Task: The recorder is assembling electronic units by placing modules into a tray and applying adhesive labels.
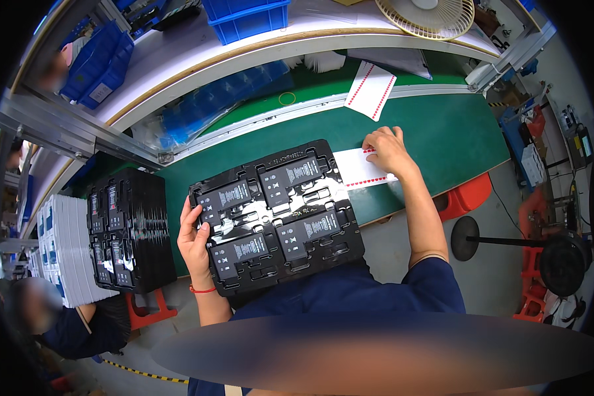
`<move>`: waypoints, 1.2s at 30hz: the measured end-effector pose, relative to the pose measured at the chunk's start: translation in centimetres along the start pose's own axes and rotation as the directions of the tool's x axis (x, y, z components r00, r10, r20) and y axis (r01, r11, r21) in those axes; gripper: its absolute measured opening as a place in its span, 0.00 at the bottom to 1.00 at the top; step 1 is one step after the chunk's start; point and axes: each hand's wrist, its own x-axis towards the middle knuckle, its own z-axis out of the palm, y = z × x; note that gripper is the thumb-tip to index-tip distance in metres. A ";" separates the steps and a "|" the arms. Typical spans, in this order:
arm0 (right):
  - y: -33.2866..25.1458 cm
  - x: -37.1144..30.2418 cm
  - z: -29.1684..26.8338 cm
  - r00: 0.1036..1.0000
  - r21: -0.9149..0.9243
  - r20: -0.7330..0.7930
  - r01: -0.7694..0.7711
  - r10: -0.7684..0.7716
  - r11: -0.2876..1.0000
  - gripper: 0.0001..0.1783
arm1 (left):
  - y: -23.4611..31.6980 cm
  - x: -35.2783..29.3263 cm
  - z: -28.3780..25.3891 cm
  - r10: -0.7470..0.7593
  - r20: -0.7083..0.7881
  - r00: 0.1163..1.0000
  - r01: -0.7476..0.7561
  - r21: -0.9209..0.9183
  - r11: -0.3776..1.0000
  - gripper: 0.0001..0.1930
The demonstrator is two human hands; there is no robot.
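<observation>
Tilted in front of me is a black plastic tray [303, 265] with several flat black batteries [310, 235] in its moulded pockets. My left hand [195, 245] grips its left edge, thumb on top. To the right of the tray, a white sheet [351, 166] with rows of small red stickers lies on the green table; the tray's right edge meets it. My right hand [388, 153] is over that sheet, fingers bent and pinched at the upper sticker row. Whatever is between the fingertips is too small to make out.
A tall stack of black trays [138, 224] stands at left, beside a stack of white trays [69, 244]. Another stickered sheet [371, 90] lies farther back. Blue bins [247, 20] and a fan [429, 16] sit on the shelf. A person [79, 333] is at lower left.
</observation>
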 end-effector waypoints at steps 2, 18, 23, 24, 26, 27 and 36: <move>0.0 0.1 0.1 1.000 -0.002 -0.007 0.013 -0.013 1.000 0.14 | 0.0 0.1 0.0 -0.001 -0.003 1.000 0.001 -0.001 1.000 0.19; 0.2 0.3 -0.2 0.999 -0.012 -0.027 0.040 -0.040 0.999 0.13 | 0.0 0.1 0.0 -0.007 -0.010 1.000 0.007 0.017 1.000 0.19; 0.2 0.8 -0.4 0.997 -0.015 0.067 0.028 -0.027 0.999 0.13 | 0.1 -0.1 0.0 -0.018 -0.019 1.000 0.018 0.020 1.000 0.19; 0.2 0.9 -0.3 0.997 -0.014 0.066 0.026 -0.026 1.000 0.13 | 0.2 -0.1 0.1 -0.017 -0.016 1.000 0.017 0.014 1.000 0.19; 0.4 1.1 -0.2 0.995 -0.015 0.097 0.016 -0.014 1.000 0.12 | 0.3 -0.1 0.1 -0.016 -0.011 1.000 0.016 0.008 1.000 0.19; 0.4 1.1 -0.2 0.995 -0.013 0.097 0.013 -0.012 1.000 0.12 | 0.2 -0.1 0.1 -0.015 -0.008 1.000 0.015 0.010 1.000 0.19; 0.3 0.9 -0.3 0.998 0.015 0.064 0.025 -0.026 1.000 0.10 | 0.5 0.1 0.2 -0.013 -0.016 1.000 0.013 0.025 1.000 0.19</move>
